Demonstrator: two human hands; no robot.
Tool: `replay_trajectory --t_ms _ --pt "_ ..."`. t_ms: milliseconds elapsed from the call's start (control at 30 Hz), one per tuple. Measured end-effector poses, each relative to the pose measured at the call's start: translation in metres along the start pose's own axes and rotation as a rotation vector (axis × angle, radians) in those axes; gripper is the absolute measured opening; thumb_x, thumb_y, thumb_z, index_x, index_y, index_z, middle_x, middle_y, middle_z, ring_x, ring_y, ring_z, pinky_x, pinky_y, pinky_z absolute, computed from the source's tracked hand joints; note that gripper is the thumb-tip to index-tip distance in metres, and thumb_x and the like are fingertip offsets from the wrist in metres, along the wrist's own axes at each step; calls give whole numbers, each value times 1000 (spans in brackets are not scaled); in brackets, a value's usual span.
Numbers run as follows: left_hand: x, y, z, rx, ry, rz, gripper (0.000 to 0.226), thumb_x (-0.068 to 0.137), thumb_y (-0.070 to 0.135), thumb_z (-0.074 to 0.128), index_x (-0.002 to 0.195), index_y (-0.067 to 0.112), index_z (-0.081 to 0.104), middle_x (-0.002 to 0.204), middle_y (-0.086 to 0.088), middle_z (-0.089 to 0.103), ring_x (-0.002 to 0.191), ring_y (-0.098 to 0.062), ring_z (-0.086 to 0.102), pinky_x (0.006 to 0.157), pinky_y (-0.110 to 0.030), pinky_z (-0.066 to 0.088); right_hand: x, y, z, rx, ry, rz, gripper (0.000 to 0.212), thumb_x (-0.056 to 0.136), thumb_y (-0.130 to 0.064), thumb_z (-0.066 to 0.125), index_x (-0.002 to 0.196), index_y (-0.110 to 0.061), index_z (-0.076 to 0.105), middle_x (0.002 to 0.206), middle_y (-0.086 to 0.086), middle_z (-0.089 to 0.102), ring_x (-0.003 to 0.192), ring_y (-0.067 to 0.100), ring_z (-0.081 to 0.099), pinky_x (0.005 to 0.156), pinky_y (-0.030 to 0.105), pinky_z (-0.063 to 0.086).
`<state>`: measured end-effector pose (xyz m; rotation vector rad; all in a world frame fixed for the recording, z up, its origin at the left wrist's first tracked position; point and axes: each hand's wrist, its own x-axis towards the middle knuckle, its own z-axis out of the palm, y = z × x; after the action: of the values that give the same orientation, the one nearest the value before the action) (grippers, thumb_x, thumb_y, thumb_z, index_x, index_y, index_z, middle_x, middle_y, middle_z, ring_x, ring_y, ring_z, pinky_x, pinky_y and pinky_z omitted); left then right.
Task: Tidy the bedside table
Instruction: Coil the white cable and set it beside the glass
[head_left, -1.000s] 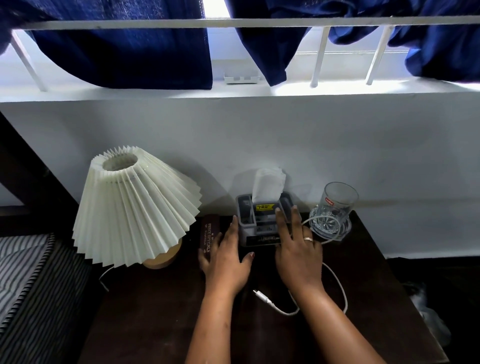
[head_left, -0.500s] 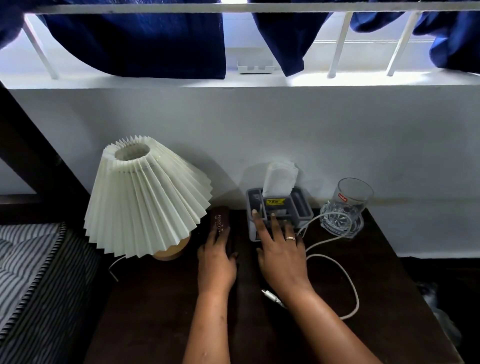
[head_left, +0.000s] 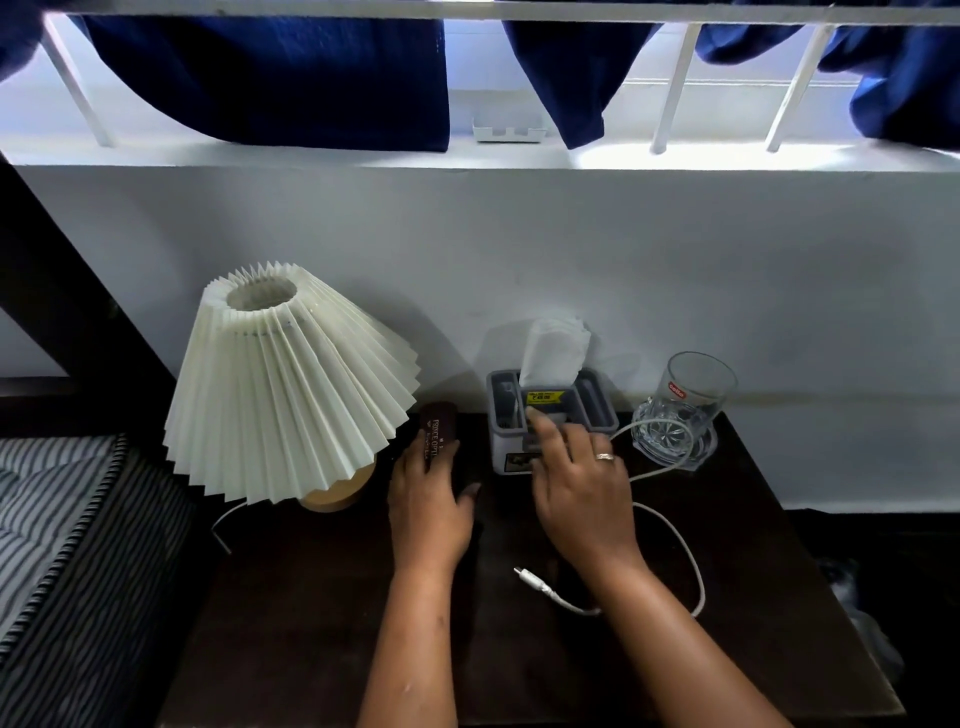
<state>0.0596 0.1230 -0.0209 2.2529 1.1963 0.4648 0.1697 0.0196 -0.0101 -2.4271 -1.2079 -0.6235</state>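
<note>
dark matt wooden table (head_left: 779, 597), pleated paper lampshade (head_left: 291, 384), clear cut glass (head_left: 685, 410)

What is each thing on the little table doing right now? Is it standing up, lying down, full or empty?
Lamp: standing, shade tilted, unlit.
Glasses case: lying flat, closed, left hand resting on it.
Tissue box: upright, one tissue sticking up, right hand touching its front.
Drinking glass: tilted on its side, empty.
White cable: loose, looped across the table, its plug end not in anything.
</note>
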Motion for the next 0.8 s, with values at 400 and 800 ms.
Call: replay_trajectory --t_ms 400,800 --pt "-63 56 -13 223 -583 239 45 79 60 54 100 21 61 112 -5 63 107 -23 59 88 -35 49 -29 37 -58 213 -1093 163 25 87 -16 54 109 -20 65 117 9 65 107 24 60 81 25 43" --pt "-139 57 -67 -624 -555 -36 37 100 20 35 67 16 50 41 3 37 35 -12 33 39 -21 28 -80 10 -105 432 -581 167 19 91 -20 50 93 -5 61 97 13 60 95 29 57 81 37 42"
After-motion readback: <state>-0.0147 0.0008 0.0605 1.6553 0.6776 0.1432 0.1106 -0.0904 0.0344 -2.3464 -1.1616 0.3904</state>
